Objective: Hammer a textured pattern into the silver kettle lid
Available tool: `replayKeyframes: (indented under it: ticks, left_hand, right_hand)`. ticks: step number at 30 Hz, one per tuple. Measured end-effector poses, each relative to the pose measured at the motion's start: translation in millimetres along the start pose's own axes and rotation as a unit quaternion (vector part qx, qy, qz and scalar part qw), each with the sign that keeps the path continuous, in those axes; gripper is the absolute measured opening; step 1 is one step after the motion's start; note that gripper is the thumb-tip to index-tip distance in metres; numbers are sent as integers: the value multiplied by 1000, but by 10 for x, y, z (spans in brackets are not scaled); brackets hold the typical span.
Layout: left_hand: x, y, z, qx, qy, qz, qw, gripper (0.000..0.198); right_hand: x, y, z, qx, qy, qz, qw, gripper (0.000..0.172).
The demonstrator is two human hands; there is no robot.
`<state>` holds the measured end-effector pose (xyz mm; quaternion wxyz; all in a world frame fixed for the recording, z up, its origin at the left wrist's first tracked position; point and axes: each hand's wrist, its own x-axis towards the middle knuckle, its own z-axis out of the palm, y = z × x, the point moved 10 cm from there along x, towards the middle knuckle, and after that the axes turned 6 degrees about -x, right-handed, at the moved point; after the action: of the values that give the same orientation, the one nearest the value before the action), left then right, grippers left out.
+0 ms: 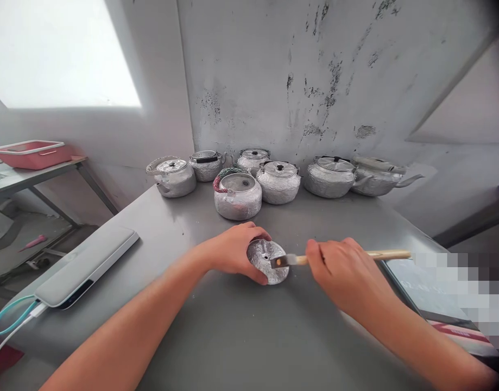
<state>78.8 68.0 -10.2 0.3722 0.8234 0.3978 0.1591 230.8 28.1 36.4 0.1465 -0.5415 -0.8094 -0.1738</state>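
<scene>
My left hand (243,252) grips a round, dented silver kettle lid (261,254) by its left edge, the thumb below and the fingers above. A small hole shows near the lid's middle. My right hand (342,266) is closed around the pale wooden handle of a small hammer (297,260). The hammer's metal head lies over the right part of the lid; whether it touches cannot be made out. Just behind the lid stands a lidless silver kettle (238,203) with a red and green wrapped handle.
More silver kettles, such as one with a black-knobbed lid (278,187), line the back of the grey table (216,336). A white power bank (88,263) with cables lies at left. A flat screen device (424,293) is at right. A red basket (33,155) sits on a side table.
</scene>
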Motion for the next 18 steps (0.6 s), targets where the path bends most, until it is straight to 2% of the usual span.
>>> replayKeyframes:
  ticks: [8,11,14,18]
  left_hand:
    - [-9,-21,7,-4,-1,-12,1000,77]
    - [-7,-30,12,-8,-3,-19,1000,77]
    - [-4,-23,9,-4,-3,-17,1000,78]
    - [-3,-20,7,-4,-2,-16,1000,78]
  right_hand:
    - [-3,-44,183,-89,-108,-6,990,26]
    - [-42,4,228,-96,-118,-1,988,24]
    - [-83,-5,265,-83,-120,-27,989,19]
    - [-118,-15,310,-74,-126,-36,989,20]
